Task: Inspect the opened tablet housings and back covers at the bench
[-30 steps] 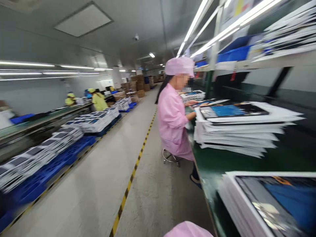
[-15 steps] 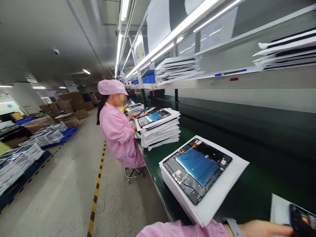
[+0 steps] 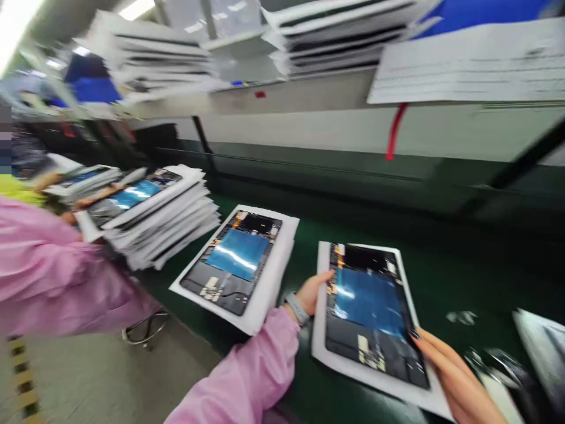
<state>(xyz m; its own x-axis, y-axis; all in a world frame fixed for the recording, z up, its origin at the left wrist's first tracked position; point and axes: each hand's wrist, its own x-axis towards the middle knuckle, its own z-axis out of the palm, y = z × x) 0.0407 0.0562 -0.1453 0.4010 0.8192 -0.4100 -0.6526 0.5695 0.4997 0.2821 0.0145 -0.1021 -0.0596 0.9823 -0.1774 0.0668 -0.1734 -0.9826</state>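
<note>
In front of me is an opened tablet with its blue battery and inner parts showing, over white sheets. My left hand, below a grey wristband, grips its left edge with the fingertips. On the opposite side, my right hand has thumb and fingers at the tablet's lower right edge; part of its grip is hidden underneath. To the left, a second opened tablet lies on a white paper stack, apart from both hands.
A co-worker in a pink sleeve handles tablets on a tall paper stack at the left. Small clear plastic pieces lie right of my tablet. Above the green bench runs a shelf with stacks; a red strip hangs from it.
My view has swung right, away from the aisle. The tablet at the right edge is now before me, and my right hand has come into view on it.
</note>
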